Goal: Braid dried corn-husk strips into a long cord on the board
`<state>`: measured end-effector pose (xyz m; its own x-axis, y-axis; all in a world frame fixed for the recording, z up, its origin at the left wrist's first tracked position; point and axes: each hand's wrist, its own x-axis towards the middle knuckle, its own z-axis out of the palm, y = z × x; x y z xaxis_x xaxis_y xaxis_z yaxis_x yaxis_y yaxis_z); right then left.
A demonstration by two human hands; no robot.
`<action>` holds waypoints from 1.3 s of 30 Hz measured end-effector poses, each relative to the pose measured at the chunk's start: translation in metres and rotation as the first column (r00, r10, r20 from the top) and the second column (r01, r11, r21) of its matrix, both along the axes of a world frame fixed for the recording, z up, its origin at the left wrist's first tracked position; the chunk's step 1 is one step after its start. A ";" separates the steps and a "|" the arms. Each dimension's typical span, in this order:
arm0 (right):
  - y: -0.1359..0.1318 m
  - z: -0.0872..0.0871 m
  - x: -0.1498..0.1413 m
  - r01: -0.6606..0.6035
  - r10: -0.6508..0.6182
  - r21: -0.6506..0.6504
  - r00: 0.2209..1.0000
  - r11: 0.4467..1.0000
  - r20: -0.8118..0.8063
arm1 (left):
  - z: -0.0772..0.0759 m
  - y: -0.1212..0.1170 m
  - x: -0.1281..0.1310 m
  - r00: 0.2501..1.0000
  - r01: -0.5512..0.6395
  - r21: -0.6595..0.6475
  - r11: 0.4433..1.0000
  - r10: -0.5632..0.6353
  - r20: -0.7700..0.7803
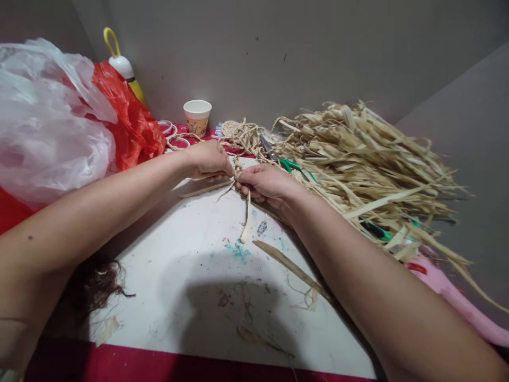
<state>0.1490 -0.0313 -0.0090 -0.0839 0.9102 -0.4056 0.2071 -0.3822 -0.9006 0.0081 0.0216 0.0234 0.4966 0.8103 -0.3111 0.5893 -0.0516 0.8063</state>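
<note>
Both my hands meet over the far part of the white board (170, 249). My left hand (209, 159) is closed, its fingertips pinching the dry straw-coloured strands. From the other side my right hand (264, 183) pinches them too, thumb against fingers. Between the hands a short braided straw cord (237, 163) runs toward the back. Loose ends spread out below it, and one flat strip (247, 220) hangs down onto the board. The exact crossing of the strands is hidden by my fingers.
A heap of dry husk strips (358, 154) fills the right. Green-handled scissors (290, 165) and coiled braided cord (246, 135) lie beyond my hands. A paper cup (198, 118) stands at the back. Plastic bags (51, 116) and a yellow bottle (135, 87) occupy the left.
</note>
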 end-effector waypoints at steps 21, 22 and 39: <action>0.002 -0.006 0.011 -0.092 0.083 -0.030 0.968 0.995 -0.235 | -0.030 -0.061 0.000 0.903 0.310 0.663 0.681 0.007 -0.429; 0.002 -0.006 0.011 -0.083 0.073 -0.031 0.967 0.996 -0.243 | -0.030 -0.064 0.001 0.883 0.341 0.662 0.668 0.015 -0.469; 0.000 0.001 0.016 -0.122 0.085 -0.086 0.933 0.989 -0.351 | -0.004 -0.021 0.000 0.990 -0.099 0.022 0.995 0.096 0.107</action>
<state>0.1647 -0.0312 -0.0083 -0.3273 0.8430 -0.4268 -0.0661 -0.4710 -0.8797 0.0081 0.0009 0.0189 0.4441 0.8638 -0.2378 0.5038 -0.0213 0.8636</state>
